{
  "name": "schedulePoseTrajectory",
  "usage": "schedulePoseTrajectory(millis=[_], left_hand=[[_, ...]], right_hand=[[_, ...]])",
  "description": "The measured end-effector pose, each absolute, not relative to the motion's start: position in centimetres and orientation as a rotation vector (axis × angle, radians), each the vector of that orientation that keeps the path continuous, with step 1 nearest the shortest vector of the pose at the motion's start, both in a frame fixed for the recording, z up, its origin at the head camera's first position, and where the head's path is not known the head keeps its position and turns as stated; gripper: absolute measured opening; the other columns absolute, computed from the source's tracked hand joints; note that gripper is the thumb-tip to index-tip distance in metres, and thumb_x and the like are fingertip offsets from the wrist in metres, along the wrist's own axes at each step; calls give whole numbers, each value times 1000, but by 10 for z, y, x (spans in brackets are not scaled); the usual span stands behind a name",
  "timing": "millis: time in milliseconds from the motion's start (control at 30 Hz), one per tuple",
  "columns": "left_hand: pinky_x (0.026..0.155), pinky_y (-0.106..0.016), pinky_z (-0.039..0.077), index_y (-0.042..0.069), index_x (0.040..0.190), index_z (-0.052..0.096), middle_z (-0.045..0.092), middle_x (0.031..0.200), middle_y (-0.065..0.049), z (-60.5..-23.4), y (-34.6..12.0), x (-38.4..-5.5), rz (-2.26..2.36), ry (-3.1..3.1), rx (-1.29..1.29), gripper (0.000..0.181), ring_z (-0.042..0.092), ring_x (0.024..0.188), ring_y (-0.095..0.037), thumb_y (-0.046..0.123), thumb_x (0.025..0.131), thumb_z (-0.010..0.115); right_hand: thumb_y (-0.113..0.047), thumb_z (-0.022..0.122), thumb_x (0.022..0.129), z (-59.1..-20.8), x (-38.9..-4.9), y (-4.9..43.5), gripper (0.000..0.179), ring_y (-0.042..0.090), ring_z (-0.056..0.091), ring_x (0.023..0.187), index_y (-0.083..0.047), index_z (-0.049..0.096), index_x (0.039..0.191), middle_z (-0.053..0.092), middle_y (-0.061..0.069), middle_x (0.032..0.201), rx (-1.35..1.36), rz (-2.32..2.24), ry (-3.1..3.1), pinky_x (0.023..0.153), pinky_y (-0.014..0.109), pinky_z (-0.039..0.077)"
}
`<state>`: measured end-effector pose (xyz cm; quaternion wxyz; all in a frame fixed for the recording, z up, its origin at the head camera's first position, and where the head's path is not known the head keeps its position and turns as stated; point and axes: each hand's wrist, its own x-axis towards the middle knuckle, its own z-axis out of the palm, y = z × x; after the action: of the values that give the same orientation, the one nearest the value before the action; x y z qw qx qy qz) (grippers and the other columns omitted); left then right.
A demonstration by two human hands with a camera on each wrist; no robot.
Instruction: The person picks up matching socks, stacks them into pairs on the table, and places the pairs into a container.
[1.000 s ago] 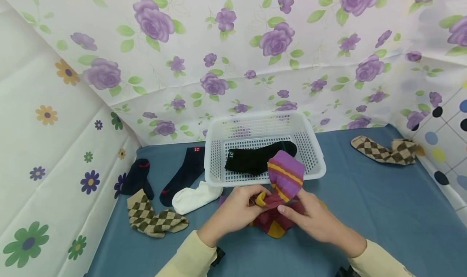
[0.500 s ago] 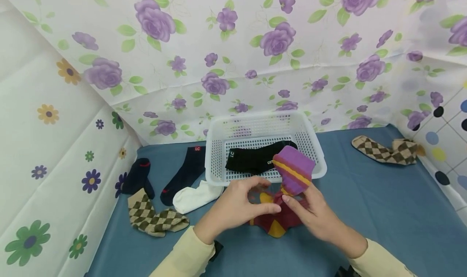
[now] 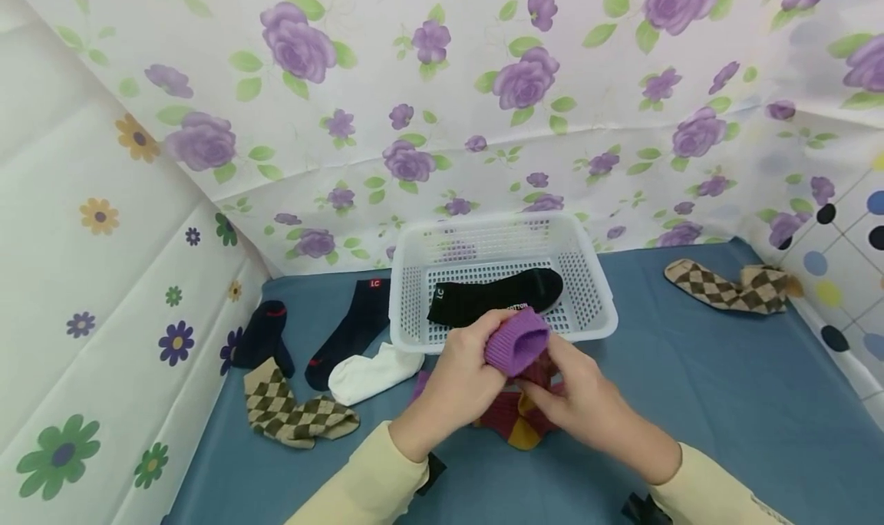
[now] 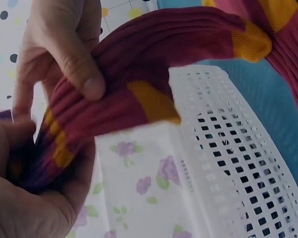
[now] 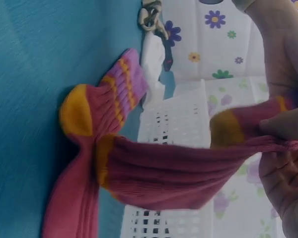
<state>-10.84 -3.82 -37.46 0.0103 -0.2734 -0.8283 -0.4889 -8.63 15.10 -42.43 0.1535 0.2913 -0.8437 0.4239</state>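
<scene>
A maroon sock (image 3: 518, 342) with a purple cuff and mustard heel and toe is held in the air between both hands. The left hand (image 3: 466, 375) grips it round the cuff, whose round opening faces up. Beside it the right hand (image 3: 580, 394) pinches the maroon leg between thumb and fingers. In the left wrist view the foot (image 4: 188, 39) hangs away from the hands, toe outward. A matching sock (image 5: 72, 198) lies flat on the blue cloth beneath, partly covered by the hands in the head view.
Just beyond the hands stands a white basket (image 3: 608, 314) with black socks (image 3: 483, 298) inside. To the left lie navy socks (image 3: 355, 325), a white sock (image 3: 376, 375) and a checkered sock (image 3: 297, 417). Another checkered sock (image 3: 732, 287) is at the far right.
The left hand let go of the sock, its fingers spread, then took hold of the cuff. The purple cuff has tipped left and toward the camera, and its opening now shows.
</scene>
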Motion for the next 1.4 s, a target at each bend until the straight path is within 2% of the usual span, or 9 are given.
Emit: schedulePoseTrajectory(millis=[133, 300, 400, 500, 633, 733, 933, 1100, 1400], left_hand=[[86, -24, 51, 20, 118, 60, 67, 109, 2, -369, -45, -113, -1634, -2501, -829, 23, 64, 98, -7, 18, 96, 52], [81, -26, 52, 13, 117, 61, 67, 106, -4, -350, -55, -112, -1778, -2427, -804, 23, 63, 91, -13, 16, 97, 50], [76, -26, 52, 11, 114, 62, 66, 101, -6, -335, -61, -109, -1839, -2403, -759, 21, 61, 84, -15, 16, 97, 50], [63, -25, 46, 12, 106, 63, 59, 83, -5, -327, -66, -108, -1854, -2373, -701, 18, 52, 69, -14, 19, 97, 50], [53, -26, 37, 8, 90, 61, 46, 68, -6, -327, -75, -110, -1880, -2319, -609, 17, 42, 59, -14, 20, 97, 51], [53, -26, 40, 3, 84, 59, 49, 67, -10, -330, -82, -111, -1894, -2291, -527, 20, 46, 59, -15, 18, 96, 52], [61, -28, 51, 0, 89, 64, 62, 75, -18, -334, -97, -114, -1887, -2291, -354, 20, 60, 65, -19, 16, 95, 54], [60, -27, 51, 0, 93, 64, 63, 78, -16, -342, -110, -114, -1848, -2350, -311, 19, 59, 66, -19, 17, 95, 54], [56, -25, 52, 12, 97, 69, 68, 79, -10, -387, -138, -125, -1821, -2371, -230, 23, 60, 65, -16, 32, 92, 58]], right_hand=[[-13, 76, 77, -431, -90, 154, 69, 4, 52, 71, -21, 39, 134, 58, -9, 96, 726, 1352, -2450, 56, 24, 50], [-29, 71, 83, -441, -95, 159, 27, 5, 58, 92, -33, 61, 107, 60, -13, 107, 713, 1469, -2552, 69, 28, 55], [-31, 66, 87, -446, -95, 161, 17, 7, 61, 94, -32, 62, 103, 62, -11, 110, 751, 1607, -2622, 66, 28, 56], [-31, 62, 90, -448, -95, 165, 10, 7, 64, 92, -29, 58, 100, 65, -8, 103, 740, 1713, -2678, 68, 27, 55], [-26, 59, 93, -448, -95, 173, 8, 9, 63, 82, -22, 52, 96, 65, -2, 88, 731, 1783, -2678, 66, 27, 53], [-24, 58, 93, -450, -95, 180, 10, 13, 61, 73, -20, 53, 100, 64, -1, 87, 719, 1804, -2667, 61, 27, 51], [-36, 60, 90, -451, -96, 199, 12, 10, 60, 68, -27, 64, 98, 66, -6, 88, 550, 1711, -2749, 58, 26, 50], [-39, 65, 86, -448, -96, 214, 12, 10, 57, 61, -27, 66, 86, 65, -5, 79, 432, 1662, -2795, 54, 27, 48], [-31, 71, 82, -436, -98, 243, 15, 14, 64, 72, -25, 69, 95, 69, -2, 91, 357, 1712, -2805, 57, 32, 53]])
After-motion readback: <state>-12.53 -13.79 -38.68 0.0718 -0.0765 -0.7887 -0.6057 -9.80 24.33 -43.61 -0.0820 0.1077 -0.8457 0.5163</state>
